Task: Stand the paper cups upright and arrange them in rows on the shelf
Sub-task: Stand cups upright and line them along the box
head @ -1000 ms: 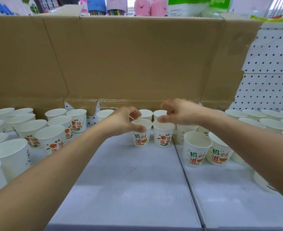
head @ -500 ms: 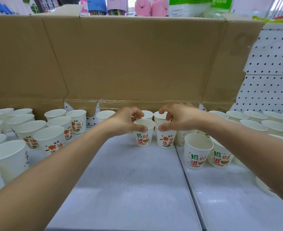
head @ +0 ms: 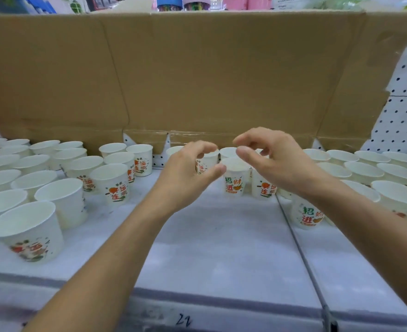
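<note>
White paper cups with red and green print stand upright on the white shelf [head: 221, 240]. In the middle, one cup [head: 234, 180] and its neighbour [head: 266, 188] stand side by side in front of a back row. My left hand [head: 185, 178] hovers just left of the first cup, fingers curled apart, thumb tip near its rim, holding nothing. Another cup [head: 204, 162] shows through the gap between thumb and fingers. My right hand [head: 276, 161] floats above the two cups with its fingers spread and nothing in them.
Several upright cups crowd the left side [head: 112, 185] and the right side [head: 396, 195]; one more [head: 307, 214] stands by my right forearm. A tall cardboard sheet [head: 197, 80] backs the shelf, with pegboard [head: 403, 111] at right. A seam [head: 300, 245] splits the shelf.
Both hands have let go of the two middle cups' rims and lifted back slightly, fingers opening. The view has pulled back, so the shelf's front edge now shows.
</note>
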{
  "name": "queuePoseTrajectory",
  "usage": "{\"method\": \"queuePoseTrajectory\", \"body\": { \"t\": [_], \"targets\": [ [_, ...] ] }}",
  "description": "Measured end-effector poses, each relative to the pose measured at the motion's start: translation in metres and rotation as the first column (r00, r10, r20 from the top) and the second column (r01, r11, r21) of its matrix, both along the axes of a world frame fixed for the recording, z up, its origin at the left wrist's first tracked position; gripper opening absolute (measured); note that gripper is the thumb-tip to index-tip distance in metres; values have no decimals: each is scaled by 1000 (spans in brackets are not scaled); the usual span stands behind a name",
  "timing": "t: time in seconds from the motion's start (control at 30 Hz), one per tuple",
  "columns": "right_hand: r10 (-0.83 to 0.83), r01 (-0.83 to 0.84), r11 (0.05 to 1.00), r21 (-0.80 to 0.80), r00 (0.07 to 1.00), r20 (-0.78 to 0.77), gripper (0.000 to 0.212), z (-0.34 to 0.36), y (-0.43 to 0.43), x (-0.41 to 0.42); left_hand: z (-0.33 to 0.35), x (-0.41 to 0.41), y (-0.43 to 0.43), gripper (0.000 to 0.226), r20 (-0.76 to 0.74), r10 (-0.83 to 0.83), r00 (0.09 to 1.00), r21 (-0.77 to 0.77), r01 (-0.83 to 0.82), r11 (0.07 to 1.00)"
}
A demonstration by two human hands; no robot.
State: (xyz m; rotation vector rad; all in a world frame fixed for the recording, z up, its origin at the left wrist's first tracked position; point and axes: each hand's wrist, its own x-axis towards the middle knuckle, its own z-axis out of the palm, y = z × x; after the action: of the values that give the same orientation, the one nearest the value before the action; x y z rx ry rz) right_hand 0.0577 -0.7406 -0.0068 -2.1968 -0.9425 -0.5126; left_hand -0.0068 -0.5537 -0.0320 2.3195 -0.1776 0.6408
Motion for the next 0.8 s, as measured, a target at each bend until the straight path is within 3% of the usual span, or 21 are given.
{"method": "queuePoseTrajectory", "body": {
  "t": [0.1,0.23,0.33,0.4,0.5,0.63,0.8],
  "targets": [
    [97,-94,985,143,995,-19,10,-13,30,-28,-14,-39,19,38,27,56,998,7,-56,998],
    [231,-214,967,142,966,-115,16,-33,72,-56,-33,-94,47,33,160,170,972,113,-189,975],
    [304,-308,951,4,936,-178,33,-45,103,-78,-43,-135,73,29,414,305,858,142,-392,909],
    [349,-365,927,-87,923,-162,44,-48,127,-92,-46,-156,97,34,502,431,750,84,-538,838],
    [417,-426,894,-140,905,-89,48,-49,168,-99,-51,-173,136,46,449,560,696,24,-636,771],
    [382,-386,911,-142,922,-55,36,-49,217,-91,-63,-176,164,52,240,562,792,-53,-567,822],
    [336,-319,904,-284,942,15,17,-50,244,-80,-70,-171,171,19,157,544,825,-131,-528,839]
  ]
}}
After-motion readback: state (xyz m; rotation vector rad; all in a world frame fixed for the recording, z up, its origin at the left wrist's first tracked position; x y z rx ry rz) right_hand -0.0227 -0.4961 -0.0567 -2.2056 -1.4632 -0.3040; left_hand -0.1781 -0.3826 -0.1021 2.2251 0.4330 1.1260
